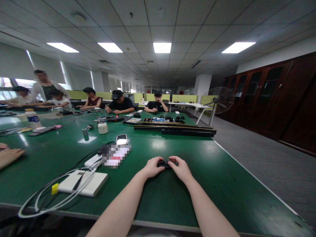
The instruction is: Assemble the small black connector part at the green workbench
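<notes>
Straight ahead of me on the green table [158, 197], a small black part [166, 164] lies between my two hands; its kind is too small to make out. My left hand [153, 166] grips its left side with thumb and fingers. On the other side, my right hand [179, 167] pinches its right edge, fingertips on top. Fingers hide much of the part. Left of my hands lie a pixelated sheet [118, 156] and a phone-like white device [121, 139].
A white box [84, 183] with looped white cables [39, 200] sits at the left. Long black bars [187, 132] lie across the table beyond my hands. A white jar [102, 127] stands farther back. Another person's hand [11, 154] rests at the left edge. Several people sit beyond.
</notes>
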`<action>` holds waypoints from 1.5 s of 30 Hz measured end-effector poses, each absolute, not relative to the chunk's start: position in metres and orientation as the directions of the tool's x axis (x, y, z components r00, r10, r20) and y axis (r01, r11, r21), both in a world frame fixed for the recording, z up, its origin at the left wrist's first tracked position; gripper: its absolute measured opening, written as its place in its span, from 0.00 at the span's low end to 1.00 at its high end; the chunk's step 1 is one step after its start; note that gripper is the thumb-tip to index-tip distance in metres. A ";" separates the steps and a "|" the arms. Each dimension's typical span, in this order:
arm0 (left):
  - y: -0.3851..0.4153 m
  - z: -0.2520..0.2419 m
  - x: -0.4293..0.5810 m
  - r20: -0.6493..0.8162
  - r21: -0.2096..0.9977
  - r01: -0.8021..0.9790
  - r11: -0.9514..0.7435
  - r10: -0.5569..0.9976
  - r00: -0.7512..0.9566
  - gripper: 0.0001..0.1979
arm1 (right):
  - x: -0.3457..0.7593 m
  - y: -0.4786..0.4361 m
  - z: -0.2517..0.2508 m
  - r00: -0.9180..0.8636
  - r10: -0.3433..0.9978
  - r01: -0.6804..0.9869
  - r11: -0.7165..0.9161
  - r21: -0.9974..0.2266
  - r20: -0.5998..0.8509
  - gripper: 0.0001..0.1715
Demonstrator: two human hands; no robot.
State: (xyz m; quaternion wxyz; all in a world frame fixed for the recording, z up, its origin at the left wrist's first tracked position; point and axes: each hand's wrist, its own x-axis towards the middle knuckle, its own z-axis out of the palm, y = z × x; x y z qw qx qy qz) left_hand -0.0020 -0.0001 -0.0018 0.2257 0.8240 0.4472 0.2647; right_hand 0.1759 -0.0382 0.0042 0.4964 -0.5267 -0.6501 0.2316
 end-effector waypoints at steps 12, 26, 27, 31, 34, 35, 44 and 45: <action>0.000 -0.002 -0.002 0.239 0.599 0.616 -0.511 0.849 0.471 0.20 | 0.177 -0.038 0.003 0.016 0.903 0.548 0.352 -0.759 0.430 0.13; -0.002 0.001 -0.002 0.230 0.604 0.621 -0.499 0.856 0.464 0.19 | 0.177 -0.039 -0.006 -0.001 0.924 0.722 0.266 -0.639 0.383 0.20; -0.002 0.002 -0.002 0.229 0.605 0.621 -0.497 0.856 0.463 0.19 | 0.178 -0.038 -0.007 0.015 0.924 0.701 0.262 -0.663 0.381 0.22; -0.002 0.001 -0.001 0.230 0.609 0.620 -0.496 0.858 0.460 0.19 | 0.181 -0.036 -0.011 0.038 0.926 0.638 0.267 -0.722 0.376 0.23; -0.001 0.000 -0.001 0.230 0.610 0.626 -0.486 0.864 0.447 0.20 | 0.182 -0.036 -0.011 0.031 0.927 0.624 0.274 -0.731 0.374 0.21; -0.001 -0.001 -0.001 0.229 0.608 0.630 -0.483 0.867 0.443 0.21 | 0.182 -0.036 -0.011 0.031 0.928 0.622 0.273 -0.734 0.371 0.21; -0.001 -0.002 -0.001 0.250 0.577 0.641 -0.505 0.857 0.450 0.20 | 0.181 -0.036 -0.011 0.040 0.927 0.591 0.278 -0.757 0.372 0.17; -0.001 -0.002 -0.001 0.248 0.577 0.643 -0.504 0.858 0.450 0.21 | 0.181 -0.036 -0.011 0.040 0.926 0.590 0.281 -0.757 0.375 0.17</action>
